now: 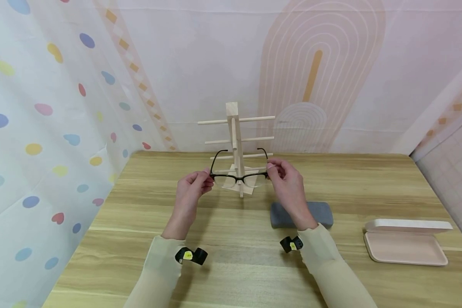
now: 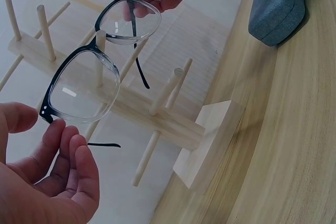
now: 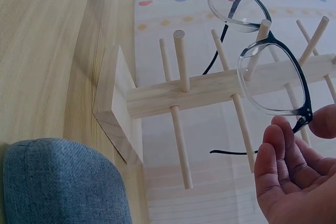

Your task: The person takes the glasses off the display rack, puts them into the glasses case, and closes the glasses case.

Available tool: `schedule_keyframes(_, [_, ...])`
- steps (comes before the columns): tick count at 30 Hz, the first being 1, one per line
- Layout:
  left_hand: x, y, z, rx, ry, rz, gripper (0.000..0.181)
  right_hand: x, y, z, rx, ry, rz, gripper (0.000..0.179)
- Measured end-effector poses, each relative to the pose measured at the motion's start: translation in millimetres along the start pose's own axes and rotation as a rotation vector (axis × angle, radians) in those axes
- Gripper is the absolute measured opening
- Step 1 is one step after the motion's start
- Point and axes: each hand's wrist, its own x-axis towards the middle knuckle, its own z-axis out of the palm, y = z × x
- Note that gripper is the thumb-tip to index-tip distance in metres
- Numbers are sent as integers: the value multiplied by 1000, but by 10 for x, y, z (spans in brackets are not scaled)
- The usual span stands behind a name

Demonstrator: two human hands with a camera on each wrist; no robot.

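Note:
A pair of eyeglasses [image 1: 239,177] with a black upper frame and clear lower rims is held level in front of a pale wooden rack [image 1: 232,110]. My left hand [image 1: 192,186] pinches the left hinge corner between thumb and fingers. At the opposite hinge my right hand [image 1: 286,182] pinches the frame the same way. Both temples are unfolded and point toward the rack. In the left wrist view the bridge of the eyeglasses [image 2: 81,85] is at a front peg [image 2: 100,59]; whether it bears on the peg I cannot tell.
A closed grey-blue glasses case [image 1: 319,214] lies below my right wrist. Farther right, an open pale pink case [image 1: 408,248] has its lid tilted up. Several thin rods stick out of the rack's sides. A patterned curtain [image 1: 200,51] hangs behind the wooden table [image 1: 138,256].

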Motion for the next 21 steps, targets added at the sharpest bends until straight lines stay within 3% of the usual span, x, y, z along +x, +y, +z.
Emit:
schedule_keyframes(12, [-16,-5,-9,10,-6,13,25,0,-1,2,2,-4,0,26])
schedule_keyframes(21, [-54,7,-2,-33,-4,12,28,-28,-27,-27,-1,-7,2,26])
